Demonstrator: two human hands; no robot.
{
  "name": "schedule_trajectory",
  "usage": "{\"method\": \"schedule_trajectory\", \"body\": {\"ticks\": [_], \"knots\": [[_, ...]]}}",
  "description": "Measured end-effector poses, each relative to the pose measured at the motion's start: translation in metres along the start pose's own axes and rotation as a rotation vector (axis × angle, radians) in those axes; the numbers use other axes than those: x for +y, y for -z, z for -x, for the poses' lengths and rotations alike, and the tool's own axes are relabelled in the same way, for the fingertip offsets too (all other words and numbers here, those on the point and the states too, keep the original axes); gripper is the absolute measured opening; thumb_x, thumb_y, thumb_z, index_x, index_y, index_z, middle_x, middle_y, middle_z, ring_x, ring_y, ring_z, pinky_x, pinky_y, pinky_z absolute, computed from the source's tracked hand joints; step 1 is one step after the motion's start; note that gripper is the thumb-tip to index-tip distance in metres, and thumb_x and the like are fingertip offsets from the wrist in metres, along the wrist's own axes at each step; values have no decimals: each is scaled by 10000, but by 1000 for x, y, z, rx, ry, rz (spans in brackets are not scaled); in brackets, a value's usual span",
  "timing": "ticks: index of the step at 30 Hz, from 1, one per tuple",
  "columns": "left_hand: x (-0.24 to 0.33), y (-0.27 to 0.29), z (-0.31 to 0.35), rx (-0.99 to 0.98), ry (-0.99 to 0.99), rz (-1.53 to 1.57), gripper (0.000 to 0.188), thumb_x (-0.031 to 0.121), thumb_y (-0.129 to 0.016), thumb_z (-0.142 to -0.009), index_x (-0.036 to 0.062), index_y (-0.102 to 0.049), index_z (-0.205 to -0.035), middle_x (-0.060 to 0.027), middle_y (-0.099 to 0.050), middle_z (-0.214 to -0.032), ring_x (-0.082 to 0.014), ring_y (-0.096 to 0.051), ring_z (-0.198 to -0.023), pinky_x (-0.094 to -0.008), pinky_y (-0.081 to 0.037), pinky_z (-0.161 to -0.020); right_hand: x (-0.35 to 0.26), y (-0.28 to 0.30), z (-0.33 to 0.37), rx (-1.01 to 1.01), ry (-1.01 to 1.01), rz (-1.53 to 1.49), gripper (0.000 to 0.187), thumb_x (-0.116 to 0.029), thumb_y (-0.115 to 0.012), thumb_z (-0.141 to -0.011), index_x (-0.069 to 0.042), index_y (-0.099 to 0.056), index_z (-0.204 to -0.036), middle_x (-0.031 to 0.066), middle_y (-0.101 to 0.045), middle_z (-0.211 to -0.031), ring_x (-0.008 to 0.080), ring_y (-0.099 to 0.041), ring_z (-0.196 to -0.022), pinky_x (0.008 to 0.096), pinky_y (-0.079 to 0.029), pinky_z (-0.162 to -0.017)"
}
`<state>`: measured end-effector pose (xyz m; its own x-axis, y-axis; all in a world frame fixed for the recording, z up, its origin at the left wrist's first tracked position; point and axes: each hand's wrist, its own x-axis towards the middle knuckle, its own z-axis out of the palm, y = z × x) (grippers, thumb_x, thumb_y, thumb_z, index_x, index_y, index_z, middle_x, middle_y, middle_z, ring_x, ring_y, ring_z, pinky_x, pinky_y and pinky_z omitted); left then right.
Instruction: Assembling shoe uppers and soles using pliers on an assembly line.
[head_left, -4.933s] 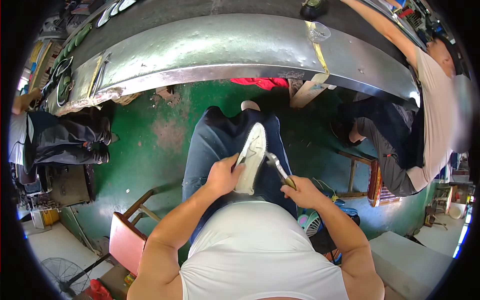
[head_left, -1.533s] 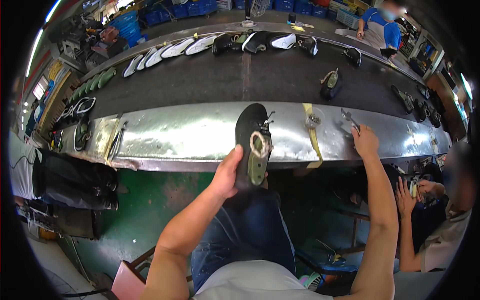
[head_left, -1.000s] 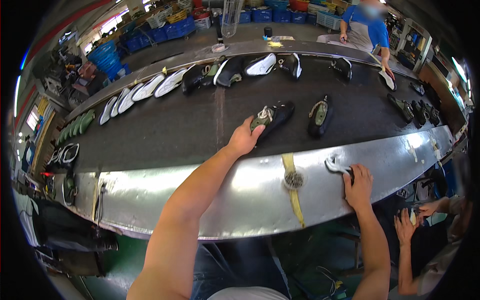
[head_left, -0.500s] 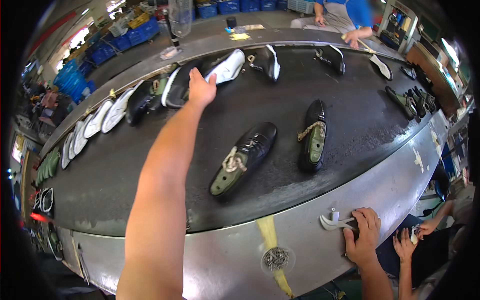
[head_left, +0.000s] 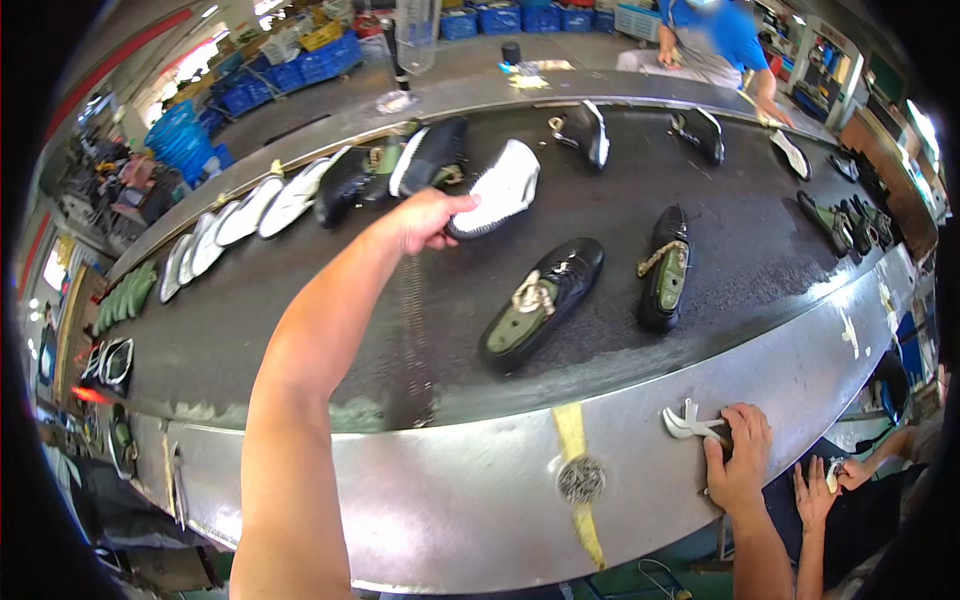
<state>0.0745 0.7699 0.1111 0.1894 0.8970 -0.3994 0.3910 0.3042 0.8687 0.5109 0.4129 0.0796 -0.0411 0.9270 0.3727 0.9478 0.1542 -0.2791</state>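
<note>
My left hand is closed on the near end of a dark shoe with a white underside, tilted above the black work surface. The thumb lies on the white side; the fingers are partly hidden. At the metal edge, my right hand is closed around the handles of metal pincers, whose head points left. Between my hands and the far row lie a black laced shoe and another black shoe, both on green lasts with cord tied through.
Small metal nails sit in a round dish on the metal rim, over yellow tape. White-soled shoes line the far left edge. Another person's hands work at lower right; a person in blue sits across.
My left hand has taken hold of the white-soled shoe and brought it nearer, out of the far row. My right hand stays at the pincers. The whole view has shifted slightly.
</note>
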Motion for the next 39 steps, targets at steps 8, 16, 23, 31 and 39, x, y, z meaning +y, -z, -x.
{"method": "schedule_trajectory", "body": {"ticks": [8,16,23,31,39], "knots": [[-98,13,336,163,-125,585,458,372,-568,-1005,-39,-576,-1209,-153,-682,-984,-235,-683,-727,-309,-565,-547,0,-9,18,99,28,36,375,-208,-679,-830,-18,-597,-1143,175,-577,-1195,375,-526,-1134,479,-385,-950],[-251,79,583,677,-16,91,352,251,-644,-953,-66,-597,-1101,-53,-639,-779,-157,-651,-703,-310,-574,-583,-1,-15,21,96,5,38,381,-207,-671,-849,-22,-600,-1174,183,-574,-1235,377,-521,-1165,477,-382,-987],[-203,99,530,899,-146,-637,621,124,-739,-845,-27,-481,-1389,-222,-561,-1342,-331,-564,-1235,-394,-471,-1010,-15,-17,15,77,-2,36,380,-205,-671,-840,-21,-601,-1165,174,-576,-1229,376,-521,-1162,478,-381,-984],[-99,56,136,245,-18,538,473,326,-579,-1015,-63,-528,-1279,-208,-627,-1212,-335,-646,-1096,-419,-554,-939,-23,-12,14,58,-16,7,390,-182,-684,-805,-11,-597,-1144,174,-576,-1196,378,-525,-1147,470,-383,-958],[-32,53,-99,547,82,709,427,492,-652,-945,137,-591,-1174,-71,-602,-1089,-245,-562,-962,-389,-513,-701,-28,-11,6,-10,-6,12,427,-181,-699,-760,3,-596,-1131,183,-567,-1161,400,-528,-1106,491,-380,-932]]}}
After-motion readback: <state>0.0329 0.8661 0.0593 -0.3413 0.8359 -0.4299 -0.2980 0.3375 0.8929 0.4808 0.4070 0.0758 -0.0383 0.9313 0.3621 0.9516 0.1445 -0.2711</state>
